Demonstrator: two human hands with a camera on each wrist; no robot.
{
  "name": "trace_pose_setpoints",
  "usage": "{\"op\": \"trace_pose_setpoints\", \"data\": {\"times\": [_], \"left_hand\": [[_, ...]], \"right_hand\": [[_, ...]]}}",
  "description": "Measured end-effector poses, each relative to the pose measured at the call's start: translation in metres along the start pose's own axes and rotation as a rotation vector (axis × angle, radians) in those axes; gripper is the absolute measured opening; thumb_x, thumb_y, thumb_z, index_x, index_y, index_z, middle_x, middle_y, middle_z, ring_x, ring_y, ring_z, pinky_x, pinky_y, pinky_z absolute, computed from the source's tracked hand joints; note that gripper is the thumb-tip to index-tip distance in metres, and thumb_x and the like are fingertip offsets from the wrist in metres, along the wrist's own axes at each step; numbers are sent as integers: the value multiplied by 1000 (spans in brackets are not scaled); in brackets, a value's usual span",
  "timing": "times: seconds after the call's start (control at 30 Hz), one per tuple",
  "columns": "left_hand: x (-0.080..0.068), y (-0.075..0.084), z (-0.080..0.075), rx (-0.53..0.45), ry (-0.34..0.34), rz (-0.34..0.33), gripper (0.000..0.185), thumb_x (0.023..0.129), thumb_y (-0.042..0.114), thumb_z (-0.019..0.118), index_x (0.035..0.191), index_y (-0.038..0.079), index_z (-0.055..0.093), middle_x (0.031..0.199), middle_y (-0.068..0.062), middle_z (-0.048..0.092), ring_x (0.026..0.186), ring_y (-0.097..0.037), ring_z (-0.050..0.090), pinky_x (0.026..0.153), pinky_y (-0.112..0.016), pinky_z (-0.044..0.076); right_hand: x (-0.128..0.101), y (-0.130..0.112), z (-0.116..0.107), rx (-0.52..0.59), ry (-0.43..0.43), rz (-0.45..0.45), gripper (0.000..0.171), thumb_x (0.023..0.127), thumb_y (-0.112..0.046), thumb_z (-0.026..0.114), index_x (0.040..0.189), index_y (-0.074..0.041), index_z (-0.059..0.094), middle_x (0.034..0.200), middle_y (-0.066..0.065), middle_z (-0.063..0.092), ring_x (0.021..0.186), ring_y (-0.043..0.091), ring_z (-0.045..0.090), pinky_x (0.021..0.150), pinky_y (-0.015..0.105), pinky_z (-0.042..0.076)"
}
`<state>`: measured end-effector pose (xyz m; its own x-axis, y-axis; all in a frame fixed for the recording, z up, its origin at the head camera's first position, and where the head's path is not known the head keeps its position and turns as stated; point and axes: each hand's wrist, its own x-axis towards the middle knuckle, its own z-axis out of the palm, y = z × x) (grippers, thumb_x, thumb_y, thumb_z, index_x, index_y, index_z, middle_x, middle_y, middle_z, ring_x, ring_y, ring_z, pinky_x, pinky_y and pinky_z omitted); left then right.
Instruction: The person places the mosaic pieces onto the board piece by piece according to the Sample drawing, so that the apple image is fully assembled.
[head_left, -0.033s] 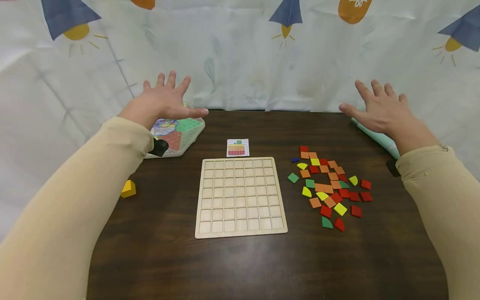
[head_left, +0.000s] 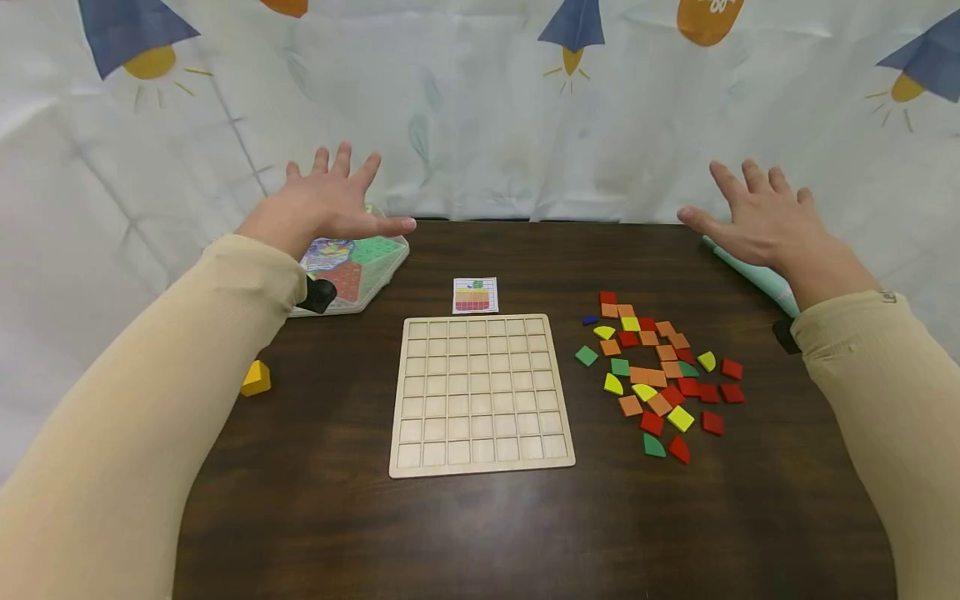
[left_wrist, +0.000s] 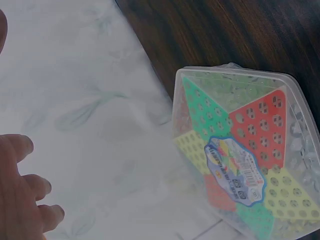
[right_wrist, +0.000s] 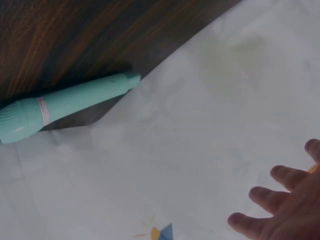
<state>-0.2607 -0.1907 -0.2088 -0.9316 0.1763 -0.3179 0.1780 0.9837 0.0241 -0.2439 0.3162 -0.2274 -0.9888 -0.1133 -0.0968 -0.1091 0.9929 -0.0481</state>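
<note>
My left hand [head_left: 326,200] is held up in the air with fingers spread, above a clear plastic box [left_wrist: 235,150] with green, red and yellow panels. On the other side my right hand [head_left: 765,217] is raised too, fingers apart and holding nothing, over a mint-green flashlight-shaped object [right_wrist: 82,100]. Between them on the table lies a square wooden grid board [head_left: 480,392] with bare cells. Behind it is a small picture card [head_left: 475,296] printed with a coloured pattern on a grid. Right of the board spreads a loose group of small flat tiles [head_left: 648,377] in red, orange, yellow, green and blue.
A yellow block [head_left: 257,379] sits at the left, partly behind my left sleeve [head_left: 172,375]. The dark wooden table [head_left: 480,542] meets a white patterned curtain [head_left: 480,125] at its back edge. Black bands are on both wrists.
</note>
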Motion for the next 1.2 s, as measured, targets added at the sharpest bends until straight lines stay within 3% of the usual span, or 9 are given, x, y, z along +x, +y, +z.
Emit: {"op": "trace_pose_setpoints", "data": {"times": [0.27,0.43,0.63,0.73,0.93,1.07,1.2], "left_hand": [[-1,-5,5,-3,-10,1,119,87,88,36,160,14,-23,160,-29,-33,148,-58,-24,112,-81,-8],[-8,0,19,-57,23,73,117,92,77,48,162,12,-19,166,-30,-19,154,-56,-7,114,-81,7],[-26,16,69,-266,-1,197,111,97,58,61,163,5,-10,170,-28,-1,158,-46,9,124,-62,18],[-38,23,97,-249,-23,223,109,96,53,65,164,2,-3,169,-31,8,156,-48,15,122,-62,23],[-62,31,142,-205,-104,235,109,92,54,70,165,4,6,167,-33,10,153,-54,17,115,-69,30],[-73,27,167,-181,-113,239,116,86,60,75,164,3,10,167,-34,9,152,-58,12,114,-74,25],[-80,23,181,-194,-127,230,125,80,67,77,164,3,10,168,-33,3,153,-58,5,113,-79,19]], "right_hand": [[1,0,3,14,-11,-32,97,97,-80,16,165,-16,-8,166,34,-9,148,64,-4,110,83,2],[0,-3,10,52,-28,-74,89,102,-72,20,166,-15,-3,167,33,2,148,62,12,110,80,15],[-6,-14,36,172,-63,-195,76,108,-51,40,163,-3,19,162,36,22,147,58,21,113,74,23],[-9,-20,55,192,-82,-247,69,109,-42,47,160,1,28,160,36,27,145,56,29,113,70,29],[-14,-37,85,214,-125,-287,59,108,-30,54,154,2,39,154,33,39,132,51,49,104,66,42],[-18,-48,99,214,-138,-307,56,107,-32,54,151,2,44,151,32,45,127,49,55,104,65,44],[-20,-56,109,226,-138,-322,55,107,-34,54,149,3,48,150,31,47,129,49,55,107,65,43]]}}
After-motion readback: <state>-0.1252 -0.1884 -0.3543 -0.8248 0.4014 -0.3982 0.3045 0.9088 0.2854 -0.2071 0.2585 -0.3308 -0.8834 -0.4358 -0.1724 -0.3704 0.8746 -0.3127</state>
